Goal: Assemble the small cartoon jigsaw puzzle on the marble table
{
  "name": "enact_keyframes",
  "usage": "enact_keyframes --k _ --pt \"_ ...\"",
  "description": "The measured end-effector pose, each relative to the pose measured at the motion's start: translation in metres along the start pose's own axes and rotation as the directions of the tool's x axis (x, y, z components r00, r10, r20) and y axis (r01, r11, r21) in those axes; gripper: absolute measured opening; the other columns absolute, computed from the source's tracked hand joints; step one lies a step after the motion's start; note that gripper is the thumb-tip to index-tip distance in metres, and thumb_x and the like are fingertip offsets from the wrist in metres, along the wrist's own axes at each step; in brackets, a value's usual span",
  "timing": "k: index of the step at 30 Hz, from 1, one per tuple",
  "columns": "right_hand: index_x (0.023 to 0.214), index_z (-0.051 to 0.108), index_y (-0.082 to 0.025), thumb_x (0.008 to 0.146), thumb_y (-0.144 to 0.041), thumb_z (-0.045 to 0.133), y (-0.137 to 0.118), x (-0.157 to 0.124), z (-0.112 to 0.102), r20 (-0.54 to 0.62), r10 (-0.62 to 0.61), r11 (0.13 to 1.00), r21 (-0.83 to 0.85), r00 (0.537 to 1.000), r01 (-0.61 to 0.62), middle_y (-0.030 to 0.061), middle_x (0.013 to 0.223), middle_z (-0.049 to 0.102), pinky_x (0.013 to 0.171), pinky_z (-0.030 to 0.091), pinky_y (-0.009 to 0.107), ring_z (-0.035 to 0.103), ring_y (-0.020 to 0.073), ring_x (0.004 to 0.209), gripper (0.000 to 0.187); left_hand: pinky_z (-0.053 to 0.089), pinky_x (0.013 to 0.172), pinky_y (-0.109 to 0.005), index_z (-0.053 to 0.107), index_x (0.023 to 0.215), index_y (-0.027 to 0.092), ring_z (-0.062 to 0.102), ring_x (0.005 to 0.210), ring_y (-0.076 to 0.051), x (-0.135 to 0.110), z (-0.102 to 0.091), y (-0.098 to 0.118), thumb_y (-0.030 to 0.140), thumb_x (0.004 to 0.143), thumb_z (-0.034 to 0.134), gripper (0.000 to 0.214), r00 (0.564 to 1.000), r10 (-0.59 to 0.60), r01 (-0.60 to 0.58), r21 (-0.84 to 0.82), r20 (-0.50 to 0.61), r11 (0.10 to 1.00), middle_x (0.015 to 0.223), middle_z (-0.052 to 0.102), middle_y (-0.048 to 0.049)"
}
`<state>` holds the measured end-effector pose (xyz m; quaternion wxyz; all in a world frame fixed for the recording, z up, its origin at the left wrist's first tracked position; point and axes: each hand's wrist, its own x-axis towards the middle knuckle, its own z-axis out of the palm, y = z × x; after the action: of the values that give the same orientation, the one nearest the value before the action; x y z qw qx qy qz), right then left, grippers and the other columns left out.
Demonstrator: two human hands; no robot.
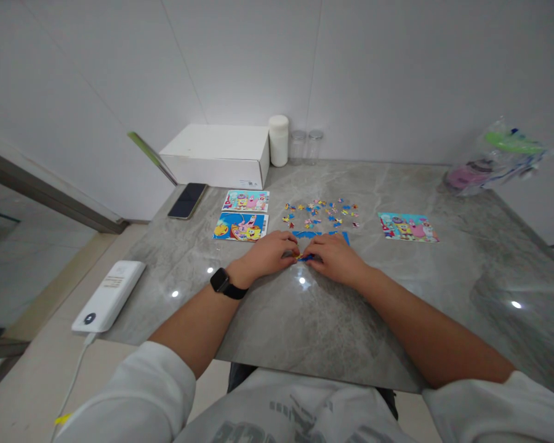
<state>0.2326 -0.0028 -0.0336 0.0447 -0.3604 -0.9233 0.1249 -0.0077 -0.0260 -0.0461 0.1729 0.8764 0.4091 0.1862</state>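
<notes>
In front of me my left hand [273, 253] and my right hand [333, 255] meet low over the table, fingers bent and pinched together. Between their fingertips is a small blue-and-yellow jigsaw piece [306, 258], mostly hidden; whether it is one piece or two joined I cannot tell. Just beyond my fingers lies a joined blue strip of jigsaw puzzle [308, 234], partly covered by my hands. Farther back, several loose jigsaw pieces [321, 212] are scattered in a patch. A black watch [228, 283] is on my left wrist.
Two cartoon picture cards [240, 226] lie left of the pieces, another card [409, 227] to the right. A phone [188, 200], white box [216, 144], white bottle [279, 141] and two clear jars [306, 147] stand behind. A power bank [109, 295] and plastic bag [493, 160] flank the table [447, 295].
</notes>
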Motion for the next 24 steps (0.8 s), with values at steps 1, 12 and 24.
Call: enact_keyframes --k 1,12,24 --pt "0.113 0.081 -0.027 0.097 -0.026 0.069 0.001 0.000 -0.003 -0.007 0.010 1.000 -0.002 1.000 -0.010 0.0070 0.114 0.076 0.099 0.041 0.040 0.066 0.0272 0.113 0.020 0.054 0.105 -0.038 0.080 0.103 0.023 0.068 0.116 -0.025 0.000 0.000 0.000 0.023 0.095 0.072 0.012 1.000 0.000 0.000 -0.001 0.001 1.000 0.123 0.073 -0.0082" --pt "0.119 0.077 -0.024 0.097 -0.025 0.064 0.033 -0.014 -0.046 0.034 0.293 0.948 -0.136 0.955 -0.286 0.0085 0.121 0.077 0.095 0.049 0.037 0.070 0.0272 0.113 0.026 0.055 0.102 -0.039 0.078 0.106 0.022 0.068 0.114 -0.025 0.002 0.000 -0.002 0.020 0.092 0.074 0.015 1.000 0.016 -0.016 -0.032 -0.011 0.999 0.119 0.073 -0.0083" --pt "0.114 0.077 -0.023 0.091 -0.030 0.074 0.052 -0.031 -0.060 0.186 0.342 0.936 -0.151 0.921 -0.317 0.0093 0.116 0.079 0.088 0.050 0.032 0.072 0.0260 0.107 0.025 0.055 0.106 -0.045 0.073 0.117 0.022 0.069 0.118 -0.027 0.002 -0.003 -0.010 0.026 0.096 0.069 0.022 0.985 -0.120 0.118 -0.023 -0.124 0.993 0.124 0.074 -0.0090"
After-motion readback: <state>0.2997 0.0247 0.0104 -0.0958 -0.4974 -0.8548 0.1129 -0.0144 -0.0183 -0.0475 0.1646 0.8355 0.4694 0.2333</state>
